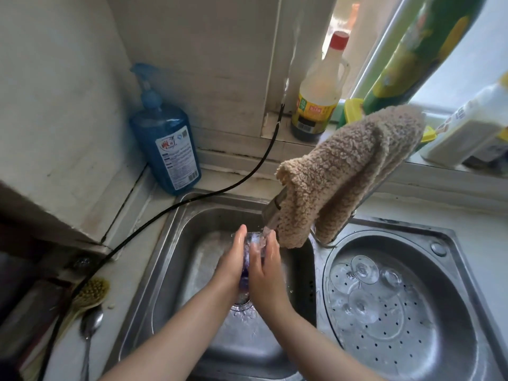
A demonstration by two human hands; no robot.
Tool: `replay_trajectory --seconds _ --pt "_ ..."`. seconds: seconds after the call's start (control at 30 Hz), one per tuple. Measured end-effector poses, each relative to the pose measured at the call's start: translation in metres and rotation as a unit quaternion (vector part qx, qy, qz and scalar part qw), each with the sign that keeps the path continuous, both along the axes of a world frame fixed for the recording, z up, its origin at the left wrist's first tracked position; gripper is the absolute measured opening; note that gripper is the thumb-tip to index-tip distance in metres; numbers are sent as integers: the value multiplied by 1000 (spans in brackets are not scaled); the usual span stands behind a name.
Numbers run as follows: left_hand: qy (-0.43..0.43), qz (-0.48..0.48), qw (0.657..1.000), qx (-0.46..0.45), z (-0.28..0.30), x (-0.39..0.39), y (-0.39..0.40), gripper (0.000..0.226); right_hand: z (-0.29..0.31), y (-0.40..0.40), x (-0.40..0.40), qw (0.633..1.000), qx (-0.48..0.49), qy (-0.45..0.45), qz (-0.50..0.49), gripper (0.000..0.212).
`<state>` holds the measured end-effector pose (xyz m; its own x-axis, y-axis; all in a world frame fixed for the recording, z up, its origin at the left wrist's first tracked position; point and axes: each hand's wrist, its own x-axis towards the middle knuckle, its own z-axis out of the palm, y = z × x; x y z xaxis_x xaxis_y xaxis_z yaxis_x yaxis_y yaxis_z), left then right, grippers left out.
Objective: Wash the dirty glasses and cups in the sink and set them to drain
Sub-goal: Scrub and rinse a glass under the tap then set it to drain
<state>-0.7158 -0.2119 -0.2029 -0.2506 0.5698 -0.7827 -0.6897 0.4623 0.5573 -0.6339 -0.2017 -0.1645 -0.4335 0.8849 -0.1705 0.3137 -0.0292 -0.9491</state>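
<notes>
Over the left sink basin (176, 257) I hold a clear, purple-tinted glass (251, 248) between both palms, its mouth up under the running tap (270, 215). My left hand (233, 264) presses its left side with fingers straight. My right hand (265, 268) wraps round its right side. Water splashes at the rim. The glass's base shows just below my wrists. Several clear stemmed glasses (362, 284) lie in the round perforated drain basin (406, 339) on the right.
A brown fluffy cloth (349, 171) hangs over the tap arm. A blue pump soap bottle (166, 141) stands at the back left corner. A black hose (170, 209) crosses the counter. A brush (88, 295) and spoon (90, 325) lie left of the sink. Bottles line the windowsill.
</notes>
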Motion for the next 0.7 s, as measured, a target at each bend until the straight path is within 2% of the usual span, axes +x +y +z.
replay_trajectory --seconds 0.07,0.13,0.2,0.3,0.33,0.37,0.4,0.43,0.47,0.5,0.6,0.63,0.7 --pt "-20 -33 999 -8 7 5 -1 75 -10 23 -3 998 -57 -11 -10 43" --pt "-28 -33 999 1 13 12 -2 69 -12 40 0 991 -111 -65 -47 53" --pt "-22 -29 999 7 15 14 0 62 -6 32 0 996 -36 -74 -38 47" --pt "-5 -6 999 34 11 8 2 60 0 -1 3 982 165 -87 36 40" --pt "-1 -14 1000 26 14 7 0 60 1 1 4 981 171 -77 42 37" --pt "0 -24 1000 20 16 7 -2 56 -3 11 5 987 139 -73 41 32" --pt "1 -36 999 13 17 8 -5 54 -4 22 6 996 67 -52 28 26" --pt "-5 -50 999 14 16 8 -6 54 -2 31 5 999 -24 -42 19 25" --pt "-12 -63 998 14 22 10 -7 55 -1 37 4 996 -73 -42 3 29" --pt "-8 -63 998 18 25 11 -8 56 2 34 3 997 -66 -45 1 35" --pt "24 -20 1000 5 24 3 -12 63 1 21 10 983 154 -82 58 32" --pt "25 -13 1000 0 21 -1 -13 67 5 21 14 974 189 -88 86 35" --pt "25 -23 999 -9 17 -7 -18 71 14 37 19 963 163 -120 178 39"
